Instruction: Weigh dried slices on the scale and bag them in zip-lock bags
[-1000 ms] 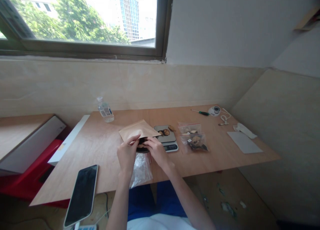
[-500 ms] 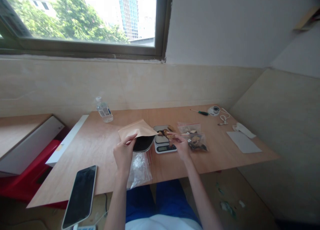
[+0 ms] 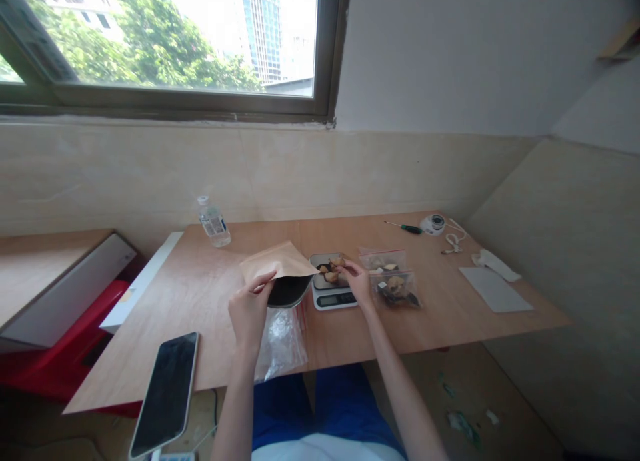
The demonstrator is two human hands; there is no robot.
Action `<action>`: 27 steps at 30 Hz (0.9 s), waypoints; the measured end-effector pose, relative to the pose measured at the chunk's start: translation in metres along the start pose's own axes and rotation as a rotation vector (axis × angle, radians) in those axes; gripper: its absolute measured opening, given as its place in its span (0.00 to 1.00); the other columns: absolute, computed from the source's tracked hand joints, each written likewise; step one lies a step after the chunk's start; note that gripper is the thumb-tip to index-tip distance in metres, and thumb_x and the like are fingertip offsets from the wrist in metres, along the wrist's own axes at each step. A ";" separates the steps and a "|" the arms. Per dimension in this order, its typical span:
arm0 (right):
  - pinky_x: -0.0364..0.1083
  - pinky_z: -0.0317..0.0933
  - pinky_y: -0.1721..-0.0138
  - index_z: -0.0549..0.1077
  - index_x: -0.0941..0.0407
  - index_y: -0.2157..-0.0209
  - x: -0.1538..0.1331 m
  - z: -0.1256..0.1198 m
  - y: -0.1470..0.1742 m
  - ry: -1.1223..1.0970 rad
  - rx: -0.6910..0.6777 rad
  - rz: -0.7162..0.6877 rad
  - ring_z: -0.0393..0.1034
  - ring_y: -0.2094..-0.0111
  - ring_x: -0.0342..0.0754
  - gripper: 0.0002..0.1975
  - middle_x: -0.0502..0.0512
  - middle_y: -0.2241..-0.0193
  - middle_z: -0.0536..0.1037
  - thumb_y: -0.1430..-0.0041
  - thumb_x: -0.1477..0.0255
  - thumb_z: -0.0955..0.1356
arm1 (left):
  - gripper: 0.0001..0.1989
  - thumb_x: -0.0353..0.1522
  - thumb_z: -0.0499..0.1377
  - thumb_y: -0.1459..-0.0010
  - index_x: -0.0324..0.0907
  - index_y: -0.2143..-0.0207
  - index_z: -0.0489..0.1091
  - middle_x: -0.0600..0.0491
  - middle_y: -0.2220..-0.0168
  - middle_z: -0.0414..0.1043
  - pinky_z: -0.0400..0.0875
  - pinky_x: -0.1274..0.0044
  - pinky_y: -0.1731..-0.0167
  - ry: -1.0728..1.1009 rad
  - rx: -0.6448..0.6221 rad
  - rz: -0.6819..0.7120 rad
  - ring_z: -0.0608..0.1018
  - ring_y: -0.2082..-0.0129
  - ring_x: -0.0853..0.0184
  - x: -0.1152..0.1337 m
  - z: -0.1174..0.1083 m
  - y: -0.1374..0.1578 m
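Note:
My left hand (image 3: 250,309) is closed on a kraft paper pouch (image 3: 279,259), thumb on top, its dark mouth tilted towards me. To the right of the pouch stands a white kitchen scale (image 3: 325,302) with a small display. Brown dried slices (image 3: 331,277), which look like dried mushroom or fruit, lie on its plate. Over the plate's right side, my right hand (image 3: 359,282) pinches one of these slices at its fingertips. Clear plastic bags (image 3: 281,344) lie below the pouch at the table's front edge.
Filled zip bags (image 3: 396,289) lie right of the scale. Further right are a screwdriver (image 3: 411,229), a white dome camera (image 3: 433,225) with cable and a white sheet (image 3: 495,289). A water bottle (image 3: 215,226) stands back left; a tablet (image 3: 167,391) is front left.
My right hand has shifted slightly back over the scale plate, and the slices there lie differently. The left hand keeps its grip on the pouch. The whole view has shifted slightly.

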State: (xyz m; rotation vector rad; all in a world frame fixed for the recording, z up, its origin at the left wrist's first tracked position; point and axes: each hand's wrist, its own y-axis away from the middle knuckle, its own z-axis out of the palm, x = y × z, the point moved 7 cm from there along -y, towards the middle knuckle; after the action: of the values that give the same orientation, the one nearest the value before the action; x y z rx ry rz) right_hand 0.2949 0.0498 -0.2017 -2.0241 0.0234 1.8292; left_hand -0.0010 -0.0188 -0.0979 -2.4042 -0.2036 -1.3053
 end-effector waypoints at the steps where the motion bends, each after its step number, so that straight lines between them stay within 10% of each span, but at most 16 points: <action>1: 0.52 0.66 0.55 0.76 0.59 0.65 0.001 -0.006 0.003 0.021 0.014 0.001 0.74 0.61 0.53 0.15 0.60 0.64 0.80 0.53 0.63 0.70 | 0.11 0.38 0.58 0.47 0.50 0.63 0.77 0.58 0.67 0.79 0.69 0.78 0.68 -0.001 -0.001 -0.001 0.80 0.66 0.64 0.000 0.000 0.000; 18: 0.53 0.61 0.50 0.75 0.57 0.66 -0.021 -0.007 0.020 0.384 0.017 -0.219 0.68 0.51 0.52 0.10 0.63 0.53 0.74 0.44 0.67 0.65 | 0.11 0.39 0.58 0.48 0.50 0.64 0.77 0.57 0.67 0.79 0.70 0.78 0.67 0.001 0.012 0.006 0.80 0.66 0.63 0.000 0.000 0.001; 27: 0.59 0.53 0.46 0.76 0.56 0.62 -0.064 0.053 0.041 0.855 -0.342 -0.427 0.56 0.44 0.56 0.13 0.62 0.48 0.67 0.42 0.79 0.62 | 0.11 0.39 0.58 0.48 0.50 0.63 0.77 0.56 0.68 0.79 0.70 0.77 0.67 -0.001 0.013 0.002 0.80 0.66 0.62 -0.001 -0.002 0.000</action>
State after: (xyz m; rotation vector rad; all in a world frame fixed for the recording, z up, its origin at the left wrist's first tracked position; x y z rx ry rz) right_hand 0.2241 0.0127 -0.1553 -2.6357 -0.4627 0.6619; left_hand -0.0032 -0.0194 -0.0971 -2.3930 -0.2092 -1.2983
